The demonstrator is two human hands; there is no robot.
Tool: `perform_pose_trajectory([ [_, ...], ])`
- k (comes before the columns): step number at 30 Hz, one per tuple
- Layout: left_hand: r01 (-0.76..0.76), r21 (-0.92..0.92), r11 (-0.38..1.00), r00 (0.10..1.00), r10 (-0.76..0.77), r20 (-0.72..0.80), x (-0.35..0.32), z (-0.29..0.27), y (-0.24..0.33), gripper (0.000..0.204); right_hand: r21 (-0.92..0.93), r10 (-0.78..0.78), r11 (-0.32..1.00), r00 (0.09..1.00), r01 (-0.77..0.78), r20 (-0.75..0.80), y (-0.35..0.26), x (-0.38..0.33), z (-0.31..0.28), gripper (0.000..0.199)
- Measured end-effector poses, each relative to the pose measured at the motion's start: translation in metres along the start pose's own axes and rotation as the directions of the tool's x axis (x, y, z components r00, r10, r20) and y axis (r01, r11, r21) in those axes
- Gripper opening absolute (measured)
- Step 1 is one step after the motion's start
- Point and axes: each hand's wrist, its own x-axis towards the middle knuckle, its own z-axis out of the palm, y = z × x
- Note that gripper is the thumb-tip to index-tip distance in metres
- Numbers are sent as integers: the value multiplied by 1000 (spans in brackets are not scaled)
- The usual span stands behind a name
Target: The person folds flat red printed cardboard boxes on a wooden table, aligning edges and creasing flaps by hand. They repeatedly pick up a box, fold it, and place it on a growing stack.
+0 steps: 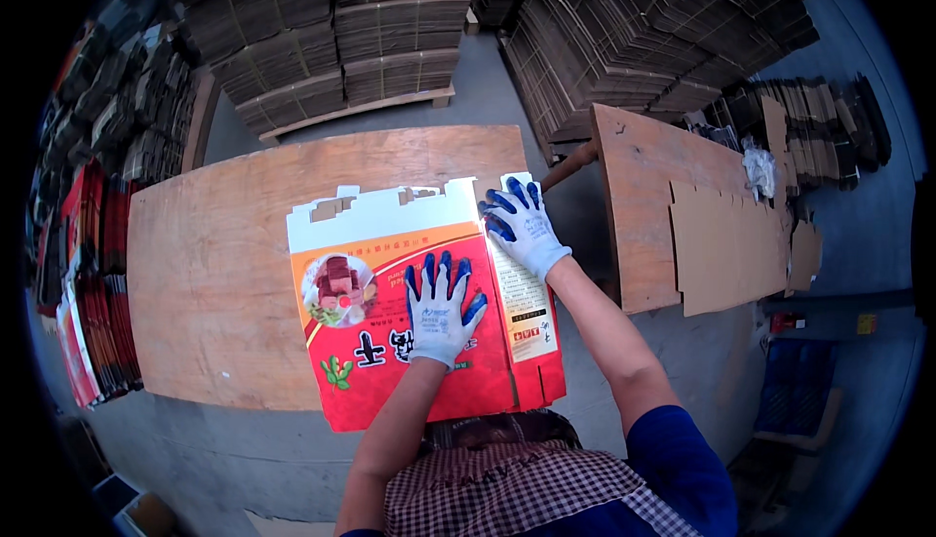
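A flattened red printed cardboard carton (390, 298) lies towards the right end of the light-brown wooden bench (224, 274), its near edge jutting past the bench's. From its left I see a round food picture above a green leaf sprig, then large dark lettering, then a narrow cream text panel past a fold; white flaps run along the far edge.

Around the room, bundles of flat red-edged cartons (107, 327) stand at the left, strapped stacks of brown cardboard (390, 35) rise from a wooden pallet beyond the bench, and at the right a second wooden table (643, 210) bears a plain brown cardboard sheet (726, 249).

The left hand (442, 313), in a white glove with blue fingertips, lies flat and spread on the red panel, gripping nothing. The right hand (522, 230), gloved alike, rests open on the cream panel's far end, fingers slightly bent.
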Motion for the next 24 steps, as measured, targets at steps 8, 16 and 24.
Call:
perform_pose_trajectory([
  [8, 15, 10, 1000, 1000, -15, 6, 0, 3, 0, 72, -167, 120, 979, 992, -113, 29, -36, -5, 16, 50],
  [16, 6, 50, 999, 999, -3, -51, -1, 10, -1, 66, -171, 221, 952, 958, -252, -181, -66, -50, 36, 53],
  [24, -30, -13, 999, 993, 28, -117, -1, 10, 0, 61, 11, 203, 979, 973, -203, -105, -121, -172, 20, 49],
])
